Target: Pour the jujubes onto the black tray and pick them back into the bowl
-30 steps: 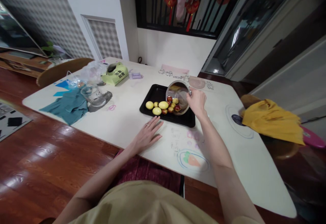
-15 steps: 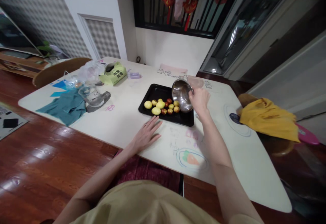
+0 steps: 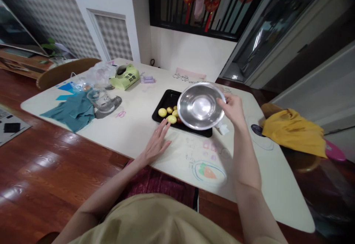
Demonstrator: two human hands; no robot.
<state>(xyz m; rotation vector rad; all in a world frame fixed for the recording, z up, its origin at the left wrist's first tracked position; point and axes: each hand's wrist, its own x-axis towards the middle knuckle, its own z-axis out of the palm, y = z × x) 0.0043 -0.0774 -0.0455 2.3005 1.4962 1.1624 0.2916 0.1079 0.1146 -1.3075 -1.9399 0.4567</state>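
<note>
My right hand [image 3: 234, 108] grips a shiny metal bowl [image 3: 201, 105] by its right rim. The bowl is tilted so that its bare inside faces me, and it hangs over the right part of a black baking tray [image 3: 163, 98]. Yellow, roundish fruits, perhaps lemons or passion fruit, lie in the tray's left part; one yellow fruit [image 3: 162, 112] is nearest the left edge. The bowl hides most of the smaller yellow and reddish fruits. My left hand [image 3: 157, 143] is open, fingers stretched out, by the tray's front edge, fingertips close to a front yellow fruit [image 3: 171, 119].
On the table's left stand a clear container [image 3: 101, 101], a teal cloth [image 3: 72, 111], plastic bags [image 3: 100, 74] and a green box [image 3: 125, 77]. A crumpled white tissue [image 3: 223, 128] lies right of the tray. A yellow cloth [image 3: 291, 131] drapes over a chair at right.
My right hand has lifted the bowl and turned its opening toward me; it now covers most of the small fruits. My left hand has shifted slightly toward the tray, fingers raised a little.
</note>
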